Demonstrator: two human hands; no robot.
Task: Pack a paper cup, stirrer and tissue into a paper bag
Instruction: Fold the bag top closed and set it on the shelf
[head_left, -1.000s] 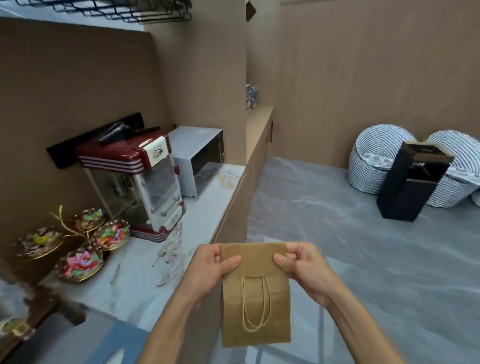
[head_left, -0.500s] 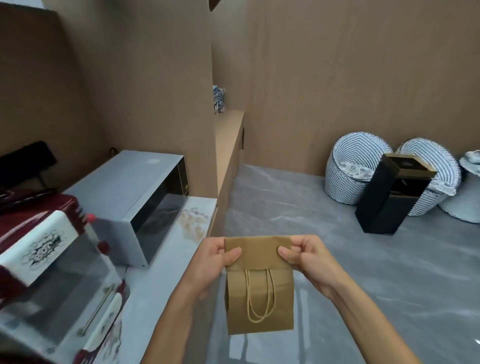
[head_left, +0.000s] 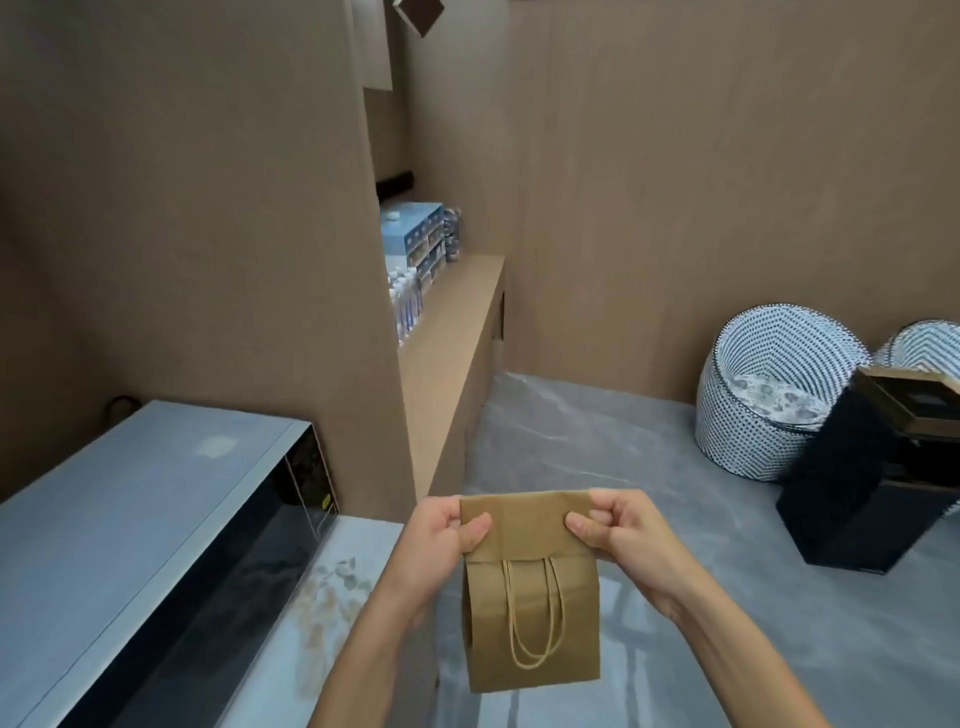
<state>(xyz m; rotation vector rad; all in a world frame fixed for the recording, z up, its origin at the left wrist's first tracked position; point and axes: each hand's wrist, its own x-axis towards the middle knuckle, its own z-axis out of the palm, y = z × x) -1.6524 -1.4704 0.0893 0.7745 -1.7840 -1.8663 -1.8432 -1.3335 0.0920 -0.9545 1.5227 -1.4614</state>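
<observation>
- At the near left a microwave (head_left: 156, 519) stands on the bench (head_left: 358, 566); no cup, stirrer or tissue shows on the bare strip of bench beside it.
- Farther back, left of centre, a shelf (head_left: 457, 312) carries blue boxes (head_left: 413, 244) and small bottles (head_left: 405, 301); what the boxes contain is too small to tell.
- The left hand (head_left: 441, 540) pinches the upper left edge of the bag (head_left: 530, 587), thumb on the near face, fingers behind.
- The bag hangs in the air between both hands, near centre, over the bench edge and the floor (head_left: 675, 571). It is flat, its top flap folded down over the cord handles (head_left: 530, 613), and the mouth is shut.
- The right hand (head_left: 618, 530) pinches the upper right edge in the same way.
- Far right on the floor are two woven baskets (head_left: 769, 395) and a black box (head_left: 872, 483).
- Judged from this, packing has hardly begun: the bag is in hand but not opened, and nothing appears to be inside. Unfolding it, finding the three items and putting them in all remain.
</observation>
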